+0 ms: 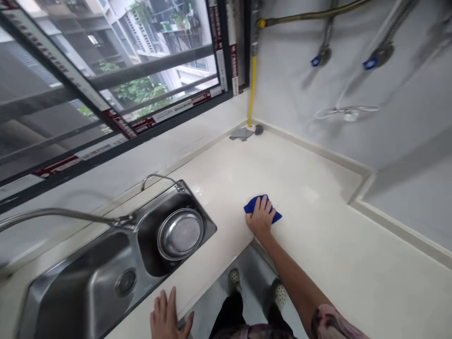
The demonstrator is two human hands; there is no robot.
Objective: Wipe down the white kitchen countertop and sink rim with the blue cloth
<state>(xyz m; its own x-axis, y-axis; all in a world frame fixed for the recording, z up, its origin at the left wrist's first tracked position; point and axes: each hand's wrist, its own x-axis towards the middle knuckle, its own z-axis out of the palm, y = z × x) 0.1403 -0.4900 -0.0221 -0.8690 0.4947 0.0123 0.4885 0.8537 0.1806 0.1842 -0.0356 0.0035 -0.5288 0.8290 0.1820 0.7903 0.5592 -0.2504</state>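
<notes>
My right hand [261, 217] lies palm down on a small blue cloth [253, 205], pressing it onto the cream countertop [318, 235] near the front edge, to the right of the sink. Its fingers are together on top of the cloth. My left hand [166, 318] rests flat on the counter's front edge at the bottom of the view, fingers stretched out, holding nothing. It sits just in front of the steel sink [88, 287].
A round steel strainer bowl [181, 233] sits in the sink's small basin, and a long tap spout [63, 215] reaches over the large one. A grey scrap [242, 134] lies in the far corner by a yellow pipe [251, 89]. Window at left, wall pipes at right.
</notes>
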